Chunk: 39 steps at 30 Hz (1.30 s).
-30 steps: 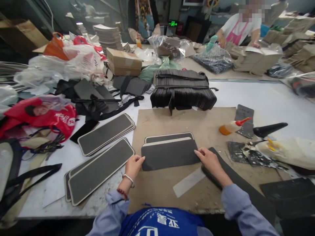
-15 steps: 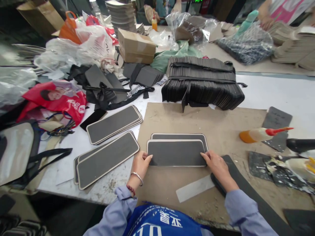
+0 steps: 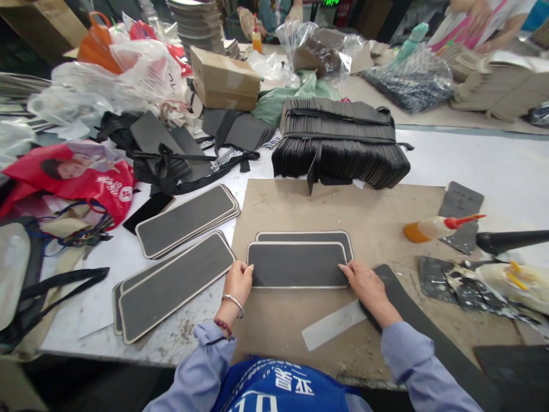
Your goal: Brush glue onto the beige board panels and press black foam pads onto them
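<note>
Between my hands lies a dark grey rectangular panel [image 3: 297, 265] with rounded top corners and a pale border. My left hand [image 3: 238, 281] pinches its left edge, and my right hand [image 3: 363, 286] pinches its right edge. A second bordered panel [image 3: 303, 236] shows behind it, mostly covered by the front one. To the left of my left hand are two slanted piles of like panels, a nearer pile [image 3: 178, 286] and a farther pile [image 3: 187, 220]. A translucent strip [image 3: 332, 325] and a long dark curved piece [image 3: 422, 323] lie by my right forearm.
A strapped bundle of dark panels [image 3: 338, 143] stands behind the brown work sheet [image 3: 386, 212]. At right are a glue bottle [image 3: 429, 229] with a red nozzle and a glue-smeared container [image 3: 514, 280]. Plastic bags [image 3: 72, 171] and a cardboard box [image 3: 225, 80] crowd the left. Co-workers' hands [image 3: 480, 23] appear across the table.
The whole view has shifted, so table items sit slightly farther left. Both my hands keep their grip on the panel, which still overlaps the one behind. A co-worker's hands at upper right have moved.
</note>
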Tool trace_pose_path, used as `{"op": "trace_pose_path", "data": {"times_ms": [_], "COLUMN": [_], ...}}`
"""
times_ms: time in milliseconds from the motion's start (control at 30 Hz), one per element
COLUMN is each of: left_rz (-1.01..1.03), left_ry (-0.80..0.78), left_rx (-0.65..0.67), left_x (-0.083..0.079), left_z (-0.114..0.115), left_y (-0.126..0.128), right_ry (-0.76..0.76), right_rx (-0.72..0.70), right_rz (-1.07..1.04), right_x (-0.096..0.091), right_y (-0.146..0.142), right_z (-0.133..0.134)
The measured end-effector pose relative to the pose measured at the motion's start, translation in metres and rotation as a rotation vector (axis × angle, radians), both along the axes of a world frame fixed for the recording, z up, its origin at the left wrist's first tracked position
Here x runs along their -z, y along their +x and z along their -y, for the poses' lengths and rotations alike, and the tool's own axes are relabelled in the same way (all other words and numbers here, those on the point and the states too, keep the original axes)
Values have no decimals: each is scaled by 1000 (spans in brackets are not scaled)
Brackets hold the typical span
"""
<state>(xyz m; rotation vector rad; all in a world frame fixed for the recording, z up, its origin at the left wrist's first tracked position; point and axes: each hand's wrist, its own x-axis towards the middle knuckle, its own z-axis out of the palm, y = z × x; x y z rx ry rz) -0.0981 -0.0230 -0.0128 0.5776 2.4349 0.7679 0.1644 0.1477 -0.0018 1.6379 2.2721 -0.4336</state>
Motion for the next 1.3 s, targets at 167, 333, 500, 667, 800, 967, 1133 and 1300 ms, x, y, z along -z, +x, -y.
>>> {"op": "trace_pose_path", "data": {"times_ms": [167, 333, 500, 667, 800, 967, 1133, 1300], "left_rz": [-16, -24, -66, -139, -165, -124, -65, -19], "left_ry": [-51, -111, -136, -134, -136, -129, -151, -170], "left_rx": [34, 65, 85, 59, 42, 17, -21, -5], "left_x": [3, 2, 0, 3, 7, 5, -1, 2], "left_z": [-1, -4, -6, -5, -3, -4, -6, -7], "left_y": [-3, -7, -5, -2, 0, 1, -2, -6], "right_ry": [2, 13, 44, 38, -1, 20, 41, 49], "right_rx": [9, 24, 10, 3, -2, -10, 27, 240], "right_rz": [-19, -33, -43, -16, -2, 10, 13, 20], "right_x": [0, 1, 3, 7, 7, 9, 3, -9], "right_y": [-1, -2, -1, 0, -1, -1, -5, -14], "right_z": [1, 3, 5, 3, 2, 3, 10, 19]}}
